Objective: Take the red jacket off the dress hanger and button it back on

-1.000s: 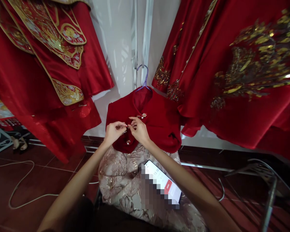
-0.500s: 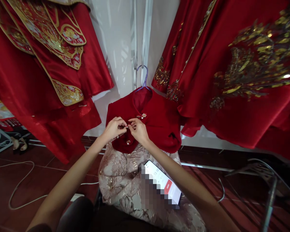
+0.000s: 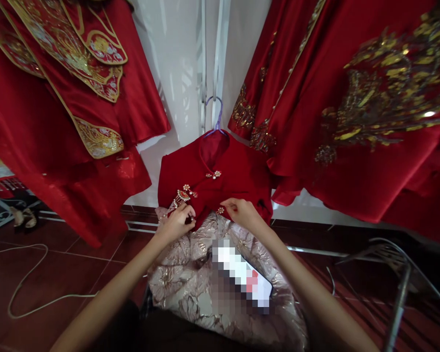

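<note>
A sleeveless-looking red jacket (image 3: 242, 168) hangs in front of me on a purple hanger (image 3: 217, 116), its lower front parted. My left hand (image 3: 179, 220) is closed at the lower left front edge, fingertips pinching the cloth; a small fastening there is too small to make out. My right hand (image 3: 242, 212) pinches the other front edge, just above a flower-shaped button (image 3: 220, 210). Higher up, a beaded flower clasp (image 3: 214, 174) sits at the collar opening. A tasselled brooch (image 3: 183, 195) with an orange centre lies on the left front, above my left hand.
Below the jacket is a shiny pale floral cloth (image 3: 183, 283), with a partly blurred phone (image 3: 242, 274) on it. Embroidered red garments (image 3: 143, 98) hang left and right. A white cable (image 3: 33, 308) lies on the tiled floor. A metal frame (image 3: 399, 303) stands at right.
My hands, together at the middle of the jacket before, have moved down and apart, the right one to the right. The brooch and the lower flower button now show, and the jacket front is spread.
</note>
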The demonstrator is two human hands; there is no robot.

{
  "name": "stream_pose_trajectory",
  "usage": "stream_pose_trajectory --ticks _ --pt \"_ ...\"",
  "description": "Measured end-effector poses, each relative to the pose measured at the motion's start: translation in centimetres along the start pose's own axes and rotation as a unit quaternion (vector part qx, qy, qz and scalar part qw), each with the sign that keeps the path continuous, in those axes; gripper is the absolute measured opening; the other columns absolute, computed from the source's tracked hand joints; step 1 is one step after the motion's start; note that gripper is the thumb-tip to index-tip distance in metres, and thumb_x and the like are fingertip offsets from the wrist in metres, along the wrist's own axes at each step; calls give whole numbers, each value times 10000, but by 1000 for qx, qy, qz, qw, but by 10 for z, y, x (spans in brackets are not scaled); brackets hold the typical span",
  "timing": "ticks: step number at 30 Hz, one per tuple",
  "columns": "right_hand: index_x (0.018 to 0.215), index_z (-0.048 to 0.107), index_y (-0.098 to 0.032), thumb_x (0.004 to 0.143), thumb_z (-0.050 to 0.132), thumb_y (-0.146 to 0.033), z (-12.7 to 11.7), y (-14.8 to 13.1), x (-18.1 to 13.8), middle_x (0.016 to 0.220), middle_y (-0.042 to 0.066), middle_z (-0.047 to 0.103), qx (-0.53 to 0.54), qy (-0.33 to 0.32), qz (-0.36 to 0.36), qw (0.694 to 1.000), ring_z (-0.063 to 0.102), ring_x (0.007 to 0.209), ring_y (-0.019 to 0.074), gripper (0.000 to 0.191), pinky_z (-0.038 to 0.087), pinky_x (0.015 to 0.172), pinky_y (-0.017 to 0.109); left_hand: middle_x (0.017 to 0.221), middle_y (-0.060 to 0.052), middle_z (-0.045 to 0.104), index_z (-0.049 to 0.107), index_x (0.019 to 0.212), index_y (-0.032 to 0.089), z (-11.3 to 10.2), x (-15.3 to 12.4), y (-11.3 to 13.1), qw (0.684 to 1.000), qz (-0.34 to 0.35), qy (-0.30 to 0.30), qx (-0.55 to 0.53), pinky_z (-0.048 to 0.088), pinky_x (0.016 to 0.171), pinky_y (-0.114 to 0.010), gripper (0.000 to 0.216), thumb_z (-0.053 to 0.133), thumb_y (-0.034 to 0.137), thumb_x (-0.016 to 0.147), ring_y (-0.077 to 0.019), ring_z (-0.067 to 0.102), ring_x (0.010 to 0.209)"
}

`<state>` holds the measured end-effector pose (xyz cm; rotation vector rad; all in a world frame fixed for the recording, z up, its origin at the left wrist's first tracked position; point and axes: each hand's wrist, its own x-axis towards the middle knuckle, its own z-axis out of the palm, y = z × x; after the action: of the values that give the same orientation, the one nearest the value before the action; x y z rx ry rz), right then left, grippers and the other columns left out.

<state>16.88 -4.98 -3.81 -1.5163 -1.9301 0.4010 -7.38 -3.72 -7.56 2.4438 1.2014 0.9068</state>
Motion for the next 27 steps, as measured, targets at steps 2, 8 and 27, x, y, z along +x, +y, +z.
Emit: stream_pose_trajectory --ticks 2,8,27 --pt "935 657 -193 756 494 -118 5 11 -7 895 39 708 -21 -1 31 999 673 789 166 253 510 717 250 811 4 538 571 788 194 1 0 -2 1000 -1 6 -8 442 688 -247 73 542 149 739 -115 528 719" --pt "884 580 -166 753 578 -226 35 22 -7 722 32 630 -43 42 4 998 605 656 147 144 468 625 245 770 9 567 579 800 195 0 -2 -6 1000 0 -17 -25 437 639 -223 94 548 145 727 -106 536 688" --pt "699 547 -163 588 744 -363 8 -40 -24 667 16 657 381 -187 35 905 617 594 124 303 478 570 242 711 -15 650 589 742 149 9 3 -11 986 -96 0 -138 477 592 -231 85 609 194 671 -124 602 630"
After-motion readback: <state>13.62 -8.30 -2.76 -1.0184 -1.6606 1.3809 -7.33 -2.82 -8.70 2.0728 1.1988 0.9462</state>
